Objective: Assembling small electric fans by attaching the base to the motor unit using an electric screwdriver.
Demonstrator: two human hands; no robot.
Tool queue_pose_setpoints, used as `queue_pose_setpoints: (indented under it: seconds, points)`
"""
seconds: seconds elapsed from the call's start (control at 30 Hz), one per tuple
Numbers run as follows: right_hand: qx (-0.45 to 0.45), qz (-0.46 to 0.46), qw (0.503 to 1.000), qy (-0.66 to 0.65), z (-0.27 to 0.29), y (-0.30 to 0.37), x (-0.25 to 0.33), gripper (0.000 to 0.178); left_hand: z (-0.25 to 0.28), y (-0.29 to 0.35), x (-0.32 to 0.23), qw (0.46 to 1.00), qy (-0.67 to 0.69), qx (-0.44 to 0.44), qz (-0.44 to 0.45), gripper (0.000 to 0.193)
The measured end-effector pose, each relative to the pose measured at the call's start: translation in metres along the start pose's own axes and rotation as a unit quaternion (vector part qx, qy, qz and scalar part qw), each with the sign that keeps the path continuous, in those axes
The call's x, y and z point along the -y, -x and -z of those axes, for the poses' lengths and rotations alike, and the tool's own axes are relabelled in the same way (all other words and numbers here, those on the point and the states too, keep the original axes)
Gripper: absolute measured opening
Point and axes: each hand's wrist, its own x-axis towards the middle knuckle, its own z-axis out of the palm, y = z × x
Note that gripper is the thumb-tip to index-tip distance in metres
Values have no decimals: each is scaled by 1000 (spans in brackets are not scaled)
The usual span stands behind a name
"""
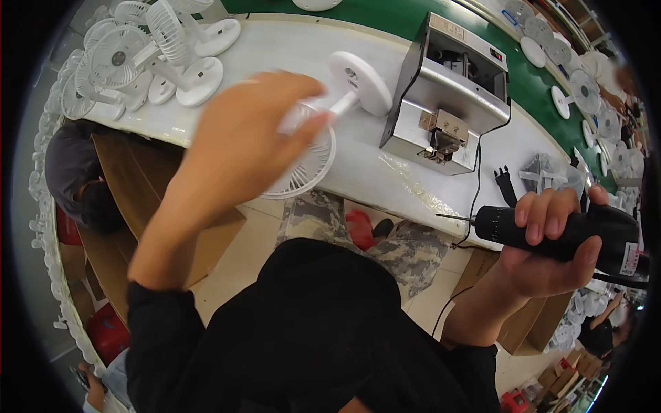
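A small white desk fan [317, 162] lies at the near edge of the white worktop, its round base [361, 82] tipped up toward the back. My left hand [255, 131], smeared a little by motion, is over the fan's head and hides part of the grille. Its thumb and forefinger are spread apart, and I see nothing held between them. On the right, my right hand [551, 241] is wrapped around a black electric screwdriver [509, 226]. The thin bit [454, 217] points left, above the front edge of the worktop, apart from the fan.
A silver metal machine [447, 89] stands behind, right of the fan. Several white fans [148, 58] crowd the worktop's left end. A black cable [478, 158] runs down from the machine. Cardboard boxes [217, 241] stand below left. Another person [86, 186] is at far left.
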Motion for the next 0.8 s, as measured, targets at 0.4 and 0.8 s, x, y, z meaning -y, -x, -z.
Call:
queue_pose_setpoints:
  seconds: [0.4, 0.8]
  points:
    - [52, 4, 999, -8, -6, -9, -1, 52, -53, -66, 52, 861, 198, 438, 165, 29]
    - [-28, 5, 999, -26, 2, -15, 6, 60, -49, 74, -48, 907, 346, 199, 133, 55]
